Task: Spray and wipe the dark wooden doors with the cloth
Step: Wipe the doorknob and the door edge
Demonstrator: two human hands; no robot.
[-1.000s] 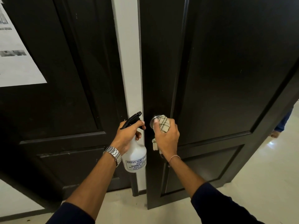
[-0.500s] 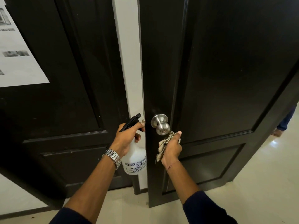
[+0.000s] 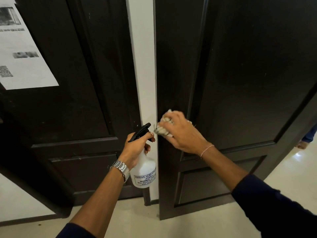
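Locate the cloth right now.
Head view, centre: the pale bunched cloth is under the right hand against the right dark wooden door, beside the white plastic spray bottle.

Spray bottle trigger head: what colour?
Black, atop a translucent white spray bottle held by the left hand; head view.

A white wall strip point(image 3: 142, 66) stands above a glossy pale floor point(image 3: 291, 170) catching light at right.

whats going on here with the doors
A person is cleaning dark wooden doors. The right hand holds a bunched cloth against the right door, near its left edge. The left hand grips a white spray bottle by the neck, in front of the white strip between the doors.
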